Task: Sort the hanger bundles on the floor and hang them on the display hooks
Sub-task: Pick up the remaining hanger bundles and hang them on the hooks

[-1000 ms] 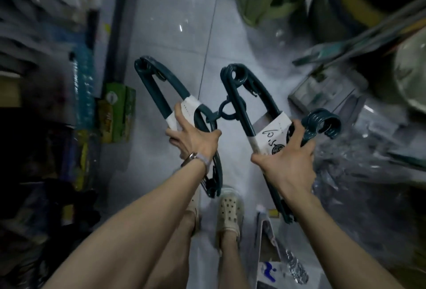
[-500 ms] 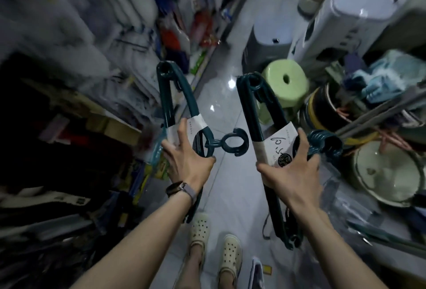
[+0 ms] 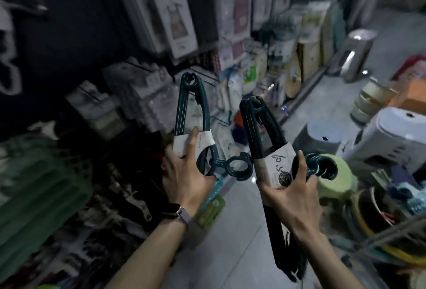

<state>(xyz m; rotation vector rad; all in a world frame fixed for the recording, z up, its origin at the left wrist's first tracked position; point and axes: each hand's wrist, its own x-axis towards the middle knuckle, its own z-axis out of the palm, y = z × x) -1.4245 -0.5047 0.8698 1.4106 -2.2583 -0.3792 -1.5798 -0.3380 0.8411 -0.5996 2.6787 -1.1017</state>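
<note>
Left hand and right hand each grip a hanger bundle by its paper band; I'd keep the hook ends pointed at the far-left shelf racks

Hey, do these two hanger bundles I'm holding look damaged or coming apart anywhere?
Nothing stands out. The left hand grips the left bundle, the right hand the right bundle; each white paper band sits wrapped around its hangers. Blur hides fine detail.

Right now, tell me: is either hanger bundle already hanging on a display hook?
No, the left hand grips one hanger bundle and the right hand grips the other bundle, both held mid-air.
</note>
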